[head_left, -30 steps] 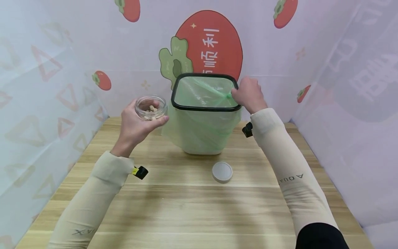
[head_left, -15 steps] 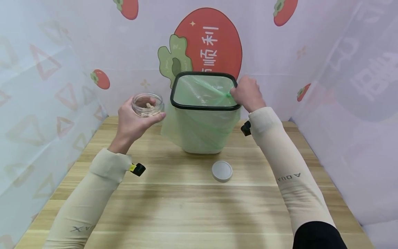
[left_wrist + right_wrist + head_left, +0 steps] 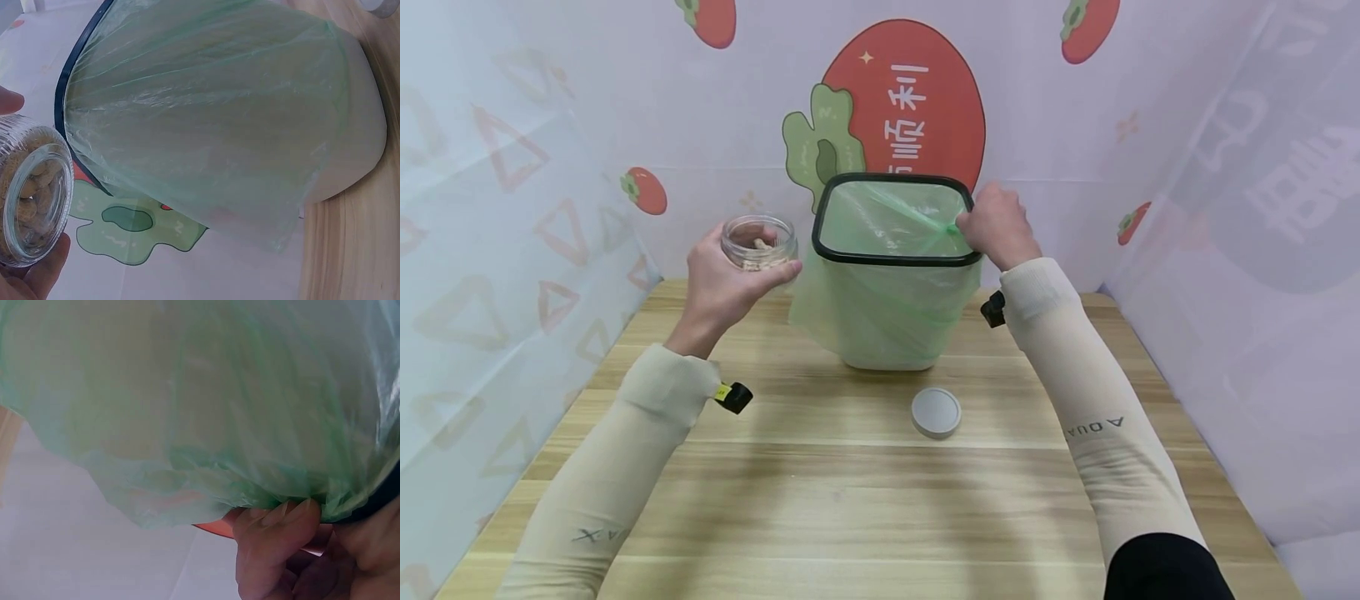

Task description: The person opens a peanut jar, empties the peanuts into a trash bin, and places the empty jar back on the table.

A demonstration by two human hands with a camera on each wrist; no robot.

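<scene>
My left hand (image 3: pixel 718 279) holds an uncovered clear glass jar (image 3: pixel 758 250), raised to the left of a trash bin. In the left wrist view, tan peanuts in their shells (image 3: pixel 31 194) show through the glass. The trash bin (image 3: pixel 891 360) stands upright, lined with a thin green trash bag (image 3: pixel 887 308) that is folded out over its sides. A black rim (image 3: pixel 895 260) circles the top. At the rim's right corner, my right hand (image 3: pixel 1000 225) grips the gathered bag, its fingers (image 3: pixel 281 531) curled against the outside.
A round white lid (image 3: pixel 936 412) lies on the wooden table (image 3: pixel 835 508) in front of the bin. Printed cloth walls (image 3: pixel 700 142) enclose the table at the back and both sides.
The left hand has shifted slightly up and left with the jar, a little farther from the bin. My right hand stays at the rim, and the lid has not moved.
</scene>
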